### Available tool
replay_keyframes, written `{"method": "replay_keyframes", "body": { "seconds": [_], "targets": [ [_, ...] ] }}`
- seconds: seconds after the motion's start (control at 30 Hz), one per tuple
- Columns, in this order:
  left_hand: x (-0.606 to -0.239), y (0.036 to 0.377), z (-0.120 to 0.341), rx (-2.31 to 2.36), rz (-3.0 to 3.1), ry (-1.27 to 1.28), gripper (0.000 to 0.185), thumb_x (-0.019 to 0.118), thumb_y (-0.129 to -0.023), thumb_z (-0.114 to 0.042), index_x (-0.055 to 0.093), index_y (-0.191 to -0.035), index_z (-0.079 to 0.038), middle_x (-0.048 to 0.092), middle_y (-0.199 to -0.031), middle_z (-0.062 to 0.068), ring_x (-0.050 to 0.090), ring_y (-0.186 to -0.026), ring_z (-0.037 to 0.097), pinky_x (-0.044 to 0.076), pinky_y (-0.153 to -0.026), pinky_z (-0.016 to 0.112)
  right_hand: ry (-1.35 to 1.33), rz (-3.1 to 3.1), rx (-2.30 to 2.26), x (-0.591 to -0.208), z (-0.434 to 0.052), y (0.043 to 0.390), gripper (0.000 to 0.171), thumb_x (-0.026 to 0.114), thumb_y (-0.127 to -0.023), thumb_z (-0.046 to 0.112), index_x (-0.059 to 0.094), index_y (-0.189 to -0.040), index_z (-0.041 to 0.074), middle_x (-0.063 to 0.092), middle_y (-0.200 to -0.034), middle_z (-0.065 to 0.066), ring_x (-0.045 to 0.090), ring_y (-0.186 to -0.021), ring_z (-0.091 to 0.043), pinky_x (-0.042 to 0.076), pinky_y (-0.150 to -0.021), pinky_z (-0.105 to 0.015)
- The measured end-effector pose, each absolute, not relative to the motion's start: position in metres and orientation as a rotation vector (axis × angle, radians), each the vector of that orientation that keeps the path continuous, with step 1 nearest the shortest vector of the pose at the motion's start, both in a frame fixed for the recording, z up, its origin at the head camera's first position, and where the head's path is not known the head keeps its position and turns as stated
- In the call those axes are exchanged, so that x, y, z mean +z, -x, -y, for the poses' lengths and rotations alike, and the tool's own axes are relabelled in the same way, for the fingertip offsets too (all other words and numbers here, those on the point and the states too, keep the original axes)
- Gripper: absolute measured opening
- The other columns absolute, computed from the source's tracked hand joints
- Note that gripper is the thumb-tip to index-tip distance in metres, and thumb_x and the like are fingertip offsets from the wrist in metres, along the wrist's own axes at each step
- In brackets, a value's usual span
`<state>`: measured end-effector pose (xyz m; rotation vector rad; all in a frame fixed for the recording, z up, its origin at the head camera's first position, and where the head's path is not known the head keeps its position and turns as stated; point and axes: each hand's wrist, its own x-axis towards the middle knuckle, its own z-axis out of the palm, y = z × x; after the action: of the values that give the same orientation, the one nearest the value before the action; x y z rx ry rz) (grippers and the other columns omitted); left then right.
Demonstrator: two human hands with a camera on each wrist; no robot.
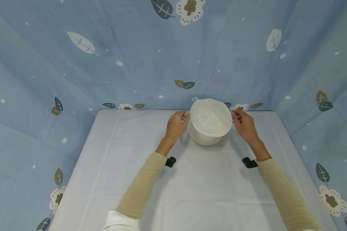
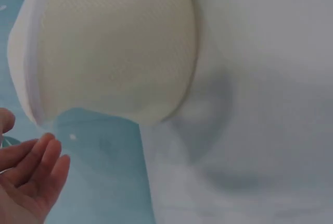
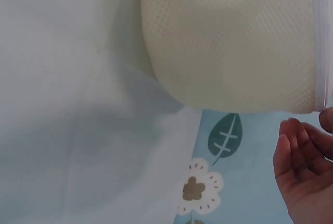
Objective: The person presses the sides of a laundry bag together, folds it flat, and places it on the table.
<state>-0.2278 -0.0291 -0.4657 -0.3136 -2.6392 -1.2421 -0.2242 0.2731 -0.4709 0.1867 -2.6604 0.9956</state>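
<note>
So right now the round white mesh basket with the soft fabric sides sits a bit right of centre in the head view, near the far edge of the white cloth-covered counter, tipped so its opening faces toward the camera. The left hand is at the basket's left rim and the right hand at the right rim, one on each side. From the head view the fingertips look like they're at or touching the rim, but the wrist views tell a looser story: the left hand's fingers show in the lower left of that frame, relaxed and spread, with a gap to the basket, and the right hand's fingers in the lower right of its frame are likewise uncurled, just beside the basket's edge. So neither grip has closed on anything, I'd say; both are wide and empty. My read is this is the very start: hands are in position either side, the actual taking hold hasn't happened, and the basket rests on the counter. Blue leaf-and-flower patterned fabric hangs behind.
</note>
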Motion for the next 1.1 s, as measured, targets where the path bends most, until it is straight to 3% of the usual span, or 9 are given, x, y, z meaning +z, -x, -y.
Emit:
{"method": "replay_keyframes", "body": {
  "seconds": [0.1, 0.2, 0.43, 0.63, 0.77, 0.9, 1.1],
  "targets": [
    [-0.464, 0.229, 0.024, -1.349, 2.622, 0.313, 0.039, 0.058, -0.107, -0.027, 0.069, -0.127, 0.005, 0.073, -0.105, 0.014, 0.068, -0.097, 0.025, 0.056, -0.085, 0.038, -0.171, 2.670, 1.022, -0.471, -0.272, 0.224, 0.039, 0.049, -0.111, 0.024, 0.062, -0.131, -0.007, 0.067, -0.109, -0.023, 0.064, -0.092, -0.032, 0.050, -0.072, -0.021],
    [-0.463, 0.229, 0.021, -1.464, 2.592, 0.301, 0.037, 0.061, -0.105, -0.026, 0.069, -0.126, 0.005, 0.073, -0.105, 0.014, 0.068, -0.096, 0.025, 0.057, -0.085, 0.034, -0.165, 2.669, 1.051, -0.471, -0.272, 0.224, 0.040, 0.050, -0.110, 0.025, 0.062, -0.131, -0.007, 0.068, -0.108, -0.022, 0.065, -0.091, -0.032, 0.045, -0.070, -0.013],
    [-0.459, 0.228, 0.017, -1.727, 2.541, 0.172, 0.036, 0.069, -0.101, -0.024, 0.070, -0.126, 0.003, 0.073, -0.104, 0.013, 0.071, -0.093, 0.023, 0.059, -0.081, 0.030, -0.114, 2.670, 1.119, -0.471, -0.269, 0.224, 0.039, 0.057, -0.107, 0.026, 0.063, -0.129, -0.005, 0.067, -0.113, -0.023, 0.063, -0.095, -0.032, 0.046, -0.071, -0.012],
    [-0.457, 0.227, 0.016, -1.990, 2.457, 0.061, 0.032, 0.072, -0.098, -0.014, 0.069, -0.123, 0.005, 0.071, -0.101, 0.016, 0.073, -0.084, 0.025, 0.062, -0.080, 0.039, -0.065, 2.682, 1.211, -0.468, -0.267, 0.224, 0.038, 0.060, -0.106, 0.025, 0.062, -0.129, -0.005, 0.066, -0.115, -0.024, 0.064, -0.094, -0.034, 0.048, -0.064, -0.007],
    [-0.455, 0.227, 0.016, -2.091, 2.405, 0.008, 0.026, 0.072, -0.097, -0.009, 0.071, -0.119, 0.006, 0.070, -0.099, 0.016, 0.072, -0.083, 0.024, 0.061, -0.083, 0.043, -0.041, 2.691, 1.266, -0.466, -0.268, 0.224, 0.037, 0.060, -0.106, 0.025, 0.062, -0.128, -0.005, 0.065, -0.114, -0.024, 0.066, -0.093, -0.033, 0.052, -0.065, -0.009],
    [-0.454, 0.226, 0.017, -2.159, 2.368, -0.010, 0.024, 0.072, -0.096, -0.005, 0.071, -0.116, 0.008, 0.069, -0.097, 0.017, 0.071, -0.082, 0.023, 0.060, -0.085, 0.047, -0.012, 2.697, 1.349, -0.464, -0.268, 0.222, 0.038, 0.060, -0.106, 0.026, 0.061, -0.128, -0.005, 0.065, -0.113, -0.023, 0.066, -0.088, -0.024, 0.058, -0.068, -0.018],
    [-0.454, 0.224, 0.021, -2.225, 2.340, -0.038, 0.023, 0.073, -0.095, -0.004, 0.070, -0.114, 0.008, 0.069, -0.096, 0.016, 0.070, -0.078, 0.018, 0.060, -0.085, 0.047, 0.018, 2.687, 1.479, -0.463, -0.269, 0.219, 0.041, 0.062, -0.105, 0.028, 0.061, -0.128, -0.005, 0.064, -0.113, -0.022, 0.064, -0.082, -0.008, 0.059, -0.070, -0.020]
  ]
}}
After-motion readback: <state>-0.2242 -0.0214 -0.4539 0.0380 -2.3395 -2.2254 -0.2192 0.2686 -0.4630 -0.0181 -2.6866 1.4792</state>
